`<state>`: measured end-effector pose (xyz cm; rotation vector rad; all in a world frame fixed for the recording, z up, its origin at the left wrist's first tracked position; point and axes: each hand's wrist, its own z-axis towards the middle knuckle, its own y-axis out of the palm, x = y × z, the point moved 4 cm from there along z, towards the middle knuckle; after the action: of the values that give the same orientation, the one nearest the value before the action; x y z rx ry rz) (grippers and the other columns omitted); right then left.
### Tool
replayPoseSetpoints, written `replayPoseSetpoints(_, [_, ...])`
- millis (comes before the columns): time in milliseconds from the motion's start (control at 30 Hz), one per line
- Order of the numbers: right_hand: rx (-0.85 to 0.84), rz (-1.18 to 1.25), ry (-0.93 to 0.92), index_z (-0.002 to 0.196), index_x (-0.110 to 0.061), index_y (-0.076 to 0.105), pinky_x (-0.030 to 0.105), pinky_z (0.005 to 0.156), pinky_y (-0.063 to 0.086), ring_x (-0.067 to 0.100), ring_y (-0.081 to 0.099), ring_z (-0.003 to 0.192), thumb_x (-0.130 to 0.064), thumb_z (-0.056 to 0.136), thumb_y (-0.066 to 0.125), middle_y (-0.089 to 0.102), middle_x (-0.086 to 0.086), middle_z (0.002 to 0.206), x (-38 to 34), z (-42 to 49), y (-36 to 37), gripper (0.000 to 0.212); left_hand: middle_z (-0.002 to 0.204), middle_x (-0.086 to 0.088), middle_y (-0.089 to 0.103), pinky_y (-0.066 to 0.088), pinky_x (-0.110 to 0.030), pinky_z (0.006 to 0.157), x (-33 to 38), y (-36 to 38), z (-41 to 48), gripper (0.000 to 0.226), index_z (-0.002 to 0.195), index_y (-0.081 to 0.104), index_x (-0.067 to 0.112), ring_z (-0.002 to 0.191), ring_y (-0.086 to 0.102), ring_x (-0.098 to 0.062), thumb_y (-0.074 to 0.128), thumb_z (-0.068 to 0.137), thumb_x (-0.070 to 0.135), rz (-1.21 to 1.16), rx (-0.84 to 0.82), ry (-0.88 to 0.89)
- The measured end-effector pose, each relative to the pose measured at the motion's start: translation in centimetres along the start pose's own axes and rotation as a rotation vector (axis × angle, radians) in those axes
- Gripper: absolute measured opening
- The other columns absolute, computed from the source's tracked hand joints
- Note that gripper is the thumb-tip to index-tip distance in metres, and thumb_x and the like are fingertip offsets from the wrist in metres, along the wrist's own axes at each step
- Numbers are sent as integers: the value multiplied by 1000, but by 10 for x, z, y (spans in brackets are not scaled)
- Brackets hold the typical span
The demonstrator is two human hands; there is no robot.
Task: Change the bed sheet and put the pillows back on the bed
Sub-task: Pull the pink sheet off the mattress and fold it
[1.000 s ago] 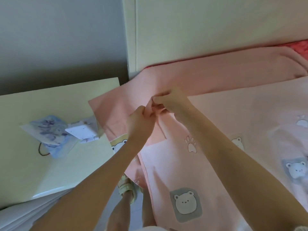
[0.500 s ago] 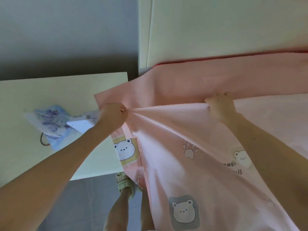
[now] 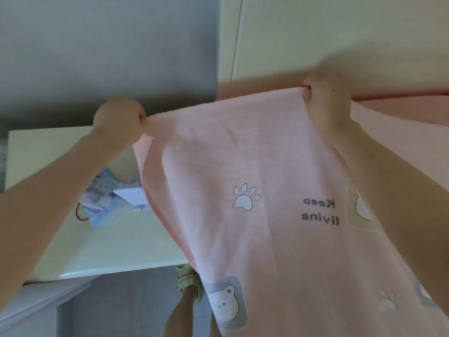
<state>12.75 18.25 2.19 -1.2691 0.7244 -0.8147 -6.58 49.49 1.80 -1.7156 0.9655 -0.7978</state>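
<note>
A: Pink sheet (image 3: 255, 178), bear-printed, is stretched taut, partly over the pale bench (image 3: 116, 244). Why?

B: Probably the person is squaring its top hem to the headboard (image 3: 340, 32). The left hand (image 3: 119, 120) and right hand (image 3: 325, 93) each pinch that hem, well apart, fingers (image 3: 313, 94) curled tight on the cloth.

Blurred around the right hand (image 3: 325, 98), with fingertips buried in the pink sheet (image 3: 243, 154); likewise buried at the left hand (image 3: 119, 120). Cut off at bottom and right edges. Partly covering a white device (image 3: 128, 194) and a sandalled foot (image 3: 188, 280). Half behind the right forearm, a bear print (image 3: 362, 210)
</note>
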Motion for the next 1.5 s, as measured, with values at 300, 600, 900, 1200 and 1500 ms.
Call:
replayPoseSetpoints(300, [-155,-173,-37,99,3,65,42,79,35,40,57,93,-2,88,47,62,23,101,-12,21,34,21,101,-10,60,40,-36,80,29,61,31,28,110,62,9,102,57,-31,54,84,1,277,-199,-61])
replayPoseSetpoints(600, [67,-107,168,85,-4,65,36,66,42,34,58,71,-3,73,56,64,13,81,30,-73,4,15,124,-5,52,41,-32,94,126,65,-2,35,126,53,18,114,47,-25,50,92,9,92,-52,359])
replayPoseSetpoints(900, [-88,-1,607,101,4,66,45,69,48,44,60,83,3,81,65,64,23,96,154,-210,-37,20,118,0,54,44,-25,89,277,85,-52,28,117,57,14,109,50,-16,43,94,6,-75,-91,757])
replayPoseSetpoints(1200, [-230,-3,632,120,-4,58,43,81,42,38,53,101,-10,92,54,60,17,114,236,-240,-32,29,155,-19,14,18,-29,117,330,118,-41,59,146,7,-7,145,15,-25,37,98,12,57,-159,342])
replayPoseSetpoints(1500, [-266,16,514,133,-5,46,44,83,45,40,56,105,-8,93,49,49,17,129,268,-146,12,40,155,-16,20,20,-31,116,311,143,-26,56,146,19,-5,145,18,-23,35,93,2,-45,-59,361])
